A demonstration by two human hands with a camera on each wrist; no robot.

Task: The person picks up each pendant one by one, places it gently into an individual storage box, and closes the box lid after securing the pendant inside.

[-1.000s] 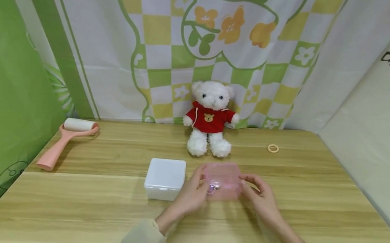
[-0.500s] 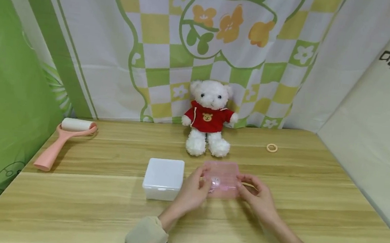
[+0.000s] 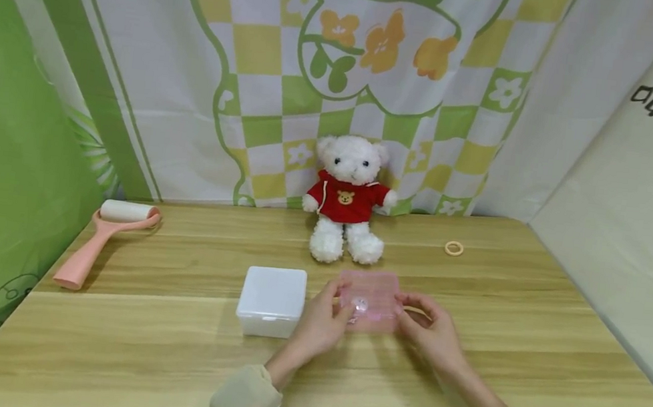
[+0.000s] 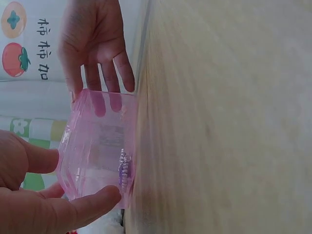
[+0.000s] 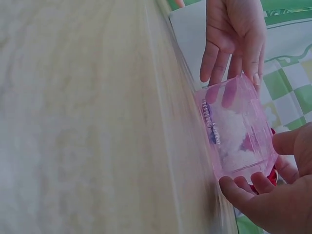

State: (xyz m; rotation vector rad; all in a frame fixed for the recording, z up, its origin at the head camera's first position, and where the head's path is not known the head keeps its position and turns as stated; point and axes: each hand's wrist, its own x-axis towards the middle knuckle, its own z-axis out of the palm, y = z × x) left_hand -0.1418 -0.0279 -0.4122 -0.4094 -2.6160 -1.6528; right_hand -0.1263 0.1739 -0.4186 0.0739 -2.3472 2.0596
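Both hands hold a see-through pink plastic box (image 3: 374,286) in front of the white bear. My left hand (image 3: 318,320) grips its left side between thumb and fingers, while my right hand (image 3: 434,333) does the same on the right. Through the pink wall in the left wrist view, a small coiled purple-and-clear item (image 4: 124,170) shows near the bottom; it looks like spiral hair ties. The same coils (image 5: 210,124) appear low in the box in the right wrist view. The box's underside is close over the wooden table (image 3: 163,359).
A white lidded box (image 3: 272,295) stands just left of my left hand. Behind sits a white teddy bear (image 3: 346,199) in a red hoodie. A pink-handled lint roller (image 3: 94,247) lies far left, and a small beige ring (image 3: 454,248) lies back right.
The pink box's top face shows slightly more broadly, and the contents look shifted a little inside it. Both hands keep their hold with little movement. The head view has drifted slightly.
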